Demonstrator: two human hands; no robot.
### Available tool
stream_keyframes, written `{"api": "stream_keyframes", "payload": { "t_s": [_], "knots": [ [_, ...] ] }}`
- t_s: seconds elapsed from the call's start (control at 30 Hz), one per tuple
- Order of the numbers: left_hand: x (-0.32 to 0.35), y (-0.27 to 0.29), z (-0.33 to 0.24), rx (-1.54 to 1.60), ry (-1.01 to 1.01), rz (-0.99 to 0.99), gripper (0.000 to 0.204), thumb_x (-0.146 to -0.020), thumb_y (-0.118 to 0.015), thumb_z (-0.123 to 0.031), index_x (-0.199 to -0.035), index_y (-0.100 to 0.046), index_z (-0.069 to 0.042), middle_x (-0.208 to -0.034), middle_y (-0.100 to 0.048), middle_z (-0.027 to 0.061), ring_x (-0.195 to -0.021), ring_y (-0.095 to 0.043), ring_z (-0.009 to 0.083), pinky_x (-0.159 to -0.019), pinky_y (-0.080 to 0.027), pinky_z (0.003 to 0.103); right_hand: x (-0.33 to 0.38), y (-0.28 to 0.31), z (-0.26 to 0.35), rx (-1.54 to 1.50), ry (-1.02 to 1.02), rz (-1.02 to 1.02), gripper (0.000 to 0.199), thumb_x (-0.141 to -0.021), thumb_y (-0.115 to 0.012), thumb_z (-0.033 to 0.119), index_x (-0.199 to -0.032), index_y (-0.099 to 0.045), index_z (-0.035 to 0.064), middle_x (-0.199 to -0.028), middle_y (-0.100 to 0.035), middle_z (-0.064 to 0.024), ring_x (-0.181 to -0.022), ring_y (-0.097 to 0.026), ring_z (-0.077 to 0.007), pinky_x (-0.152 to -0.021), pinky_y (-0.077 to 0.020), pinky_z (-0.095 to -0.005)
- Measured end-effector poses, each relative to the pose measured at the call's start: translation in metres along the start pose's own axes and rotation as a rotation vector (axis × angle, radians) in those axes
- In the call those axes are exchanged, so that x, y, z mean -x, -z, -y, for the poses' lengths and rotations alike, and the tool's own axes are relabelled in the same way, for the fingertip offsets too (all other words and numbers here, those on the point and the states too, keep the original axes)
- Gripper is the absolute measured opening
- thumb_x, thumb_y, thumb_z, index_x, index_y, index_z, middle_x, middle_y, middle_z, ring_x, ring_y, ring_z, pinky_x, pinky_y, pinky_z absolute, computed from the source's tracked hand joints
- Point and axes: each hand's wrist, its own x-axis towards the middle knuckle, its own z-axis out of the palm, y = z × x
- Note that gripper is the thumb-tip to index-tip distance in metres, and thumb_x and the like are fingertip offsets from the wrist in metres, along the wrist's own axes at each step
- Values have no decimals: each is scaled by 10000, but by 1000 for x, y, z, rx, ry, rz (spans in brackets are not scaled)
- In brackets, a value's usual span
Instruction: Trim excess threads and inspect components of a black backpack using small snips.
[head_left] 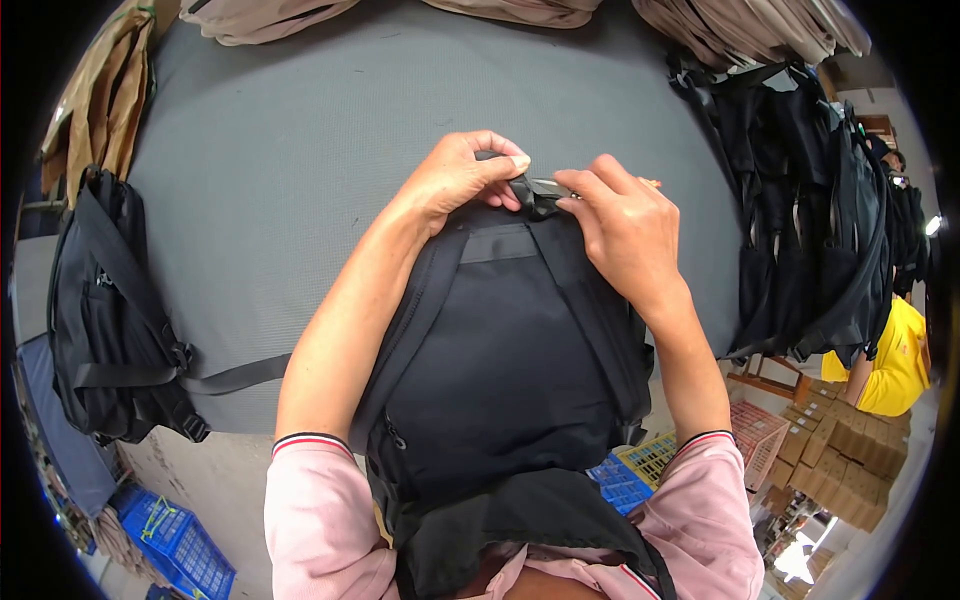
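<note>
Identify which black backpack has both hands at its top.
The central black fabric backpack: left hand and right hand are at its top. The black fabric bag at far left and black fabric bags at far right have neither.

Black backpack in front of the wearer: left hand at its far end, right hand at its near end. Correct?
No: the head view shows the right hand at the far end of the black backpack too, near the left hand. The left hand's position is right.

The backpack is black, the bench grey, the sleeves pink with cuffs striped dark, white and red.
</note>
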Motion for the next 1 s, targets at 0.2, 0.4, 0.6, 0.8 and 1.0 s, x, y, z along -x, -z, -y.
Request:
{"api": "stream_keyframes", "payload": {
  "t_s": [0.2,0.4,0.6,0.8,1.0],
  "knots": [
    [2,1,-1,-9,10,-4,230,-849,-675,-225,-974,-604,-46,-742,-619,46,-634,-635,116,-608,-486,213,-5,3,-1,-7,-27,87,164,-723,-705,108,-866,-626,101,-781,-557,-24,-669,-589,-224,-599,-451,-338],
    [1,2,1,-8,-12,9,258,-853,-663,-212,-1003,-599,-12,-785,-646,78,-672,-648,130,-598,-487,214,-7,1,-3,12,7,105,157,-711,-712,109,-850,-638,104,-774,-558,-18,-658,-584,-228,-592,-452,-334],
    [3,4,0,59,-12,29,284,-862,-650,-291,-1011,-605,-53,-742,-634,56,-677,-653,129,-624,-479,207,-6,-2,-5,-100,-50,48,161,-713,-710,107,-860,-645,113,-774,-557,-5,-642,-577,-225,-584,-457,-336],
    [4,3,0,62,-2,11,337,-887,-602,-329,-1061,-602,-41,-751,-645,69,-682,-658,138,-635,-469,201,-8,-6,-4,-40,-50,-5,173,-714,-712,112,-874,-646,113,-782,-560,-6,-646,-576,-229,-585,-454,-337],
    [3,6,1,13,13,7,359,-890,-593,-328,-1091,-592,-31,-765,-646,83,-687,-657,139,-647,-478,206,-11,-1,-5,-69,1,83,166,-721,-703,106,-877,-646,110,-781,-560,-4,-646,-574,-222,-596,-445,-325]
  ]
}}
